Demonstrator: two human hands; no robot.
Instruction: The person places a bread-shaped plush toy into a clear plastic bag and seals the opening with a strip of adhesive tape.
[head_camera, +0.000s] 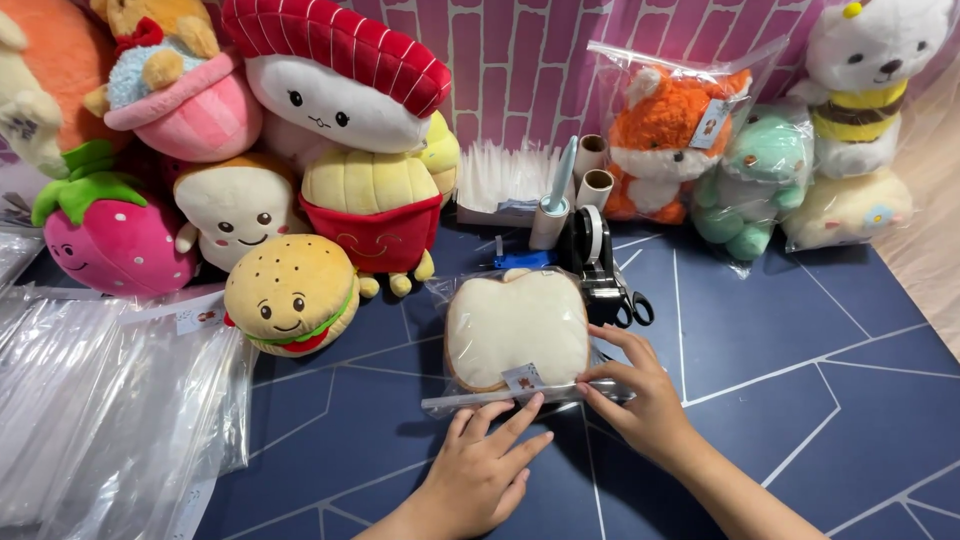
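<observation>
A cream toast-shaped plush toy (516, 325) lies inside a clear plastic bag on the dark blue table (780, 380). The bag's near edge, the sealing strip (500, 400), faces me. My left hand (480, 468) rests flat below it, its index finger touching the strip near the toy's small tag (522, 378). My right hand (640, 390) pinches the right end of the strip between thumb and fingers.
Plush toys crowd the back left: a burger (291, 293), fries (372, 215), strawberry (112, 240) and sushi (335, 75). Bagged fox (668, 140), green (758, 175) and bee (865, 110) plushes stand back right. Scissors (620, 295), a tape dispenser (590, 245) and a lint roller (553, 205) lie behind the bag. A stack of clear bags (100, 400) lies left.
</observation>
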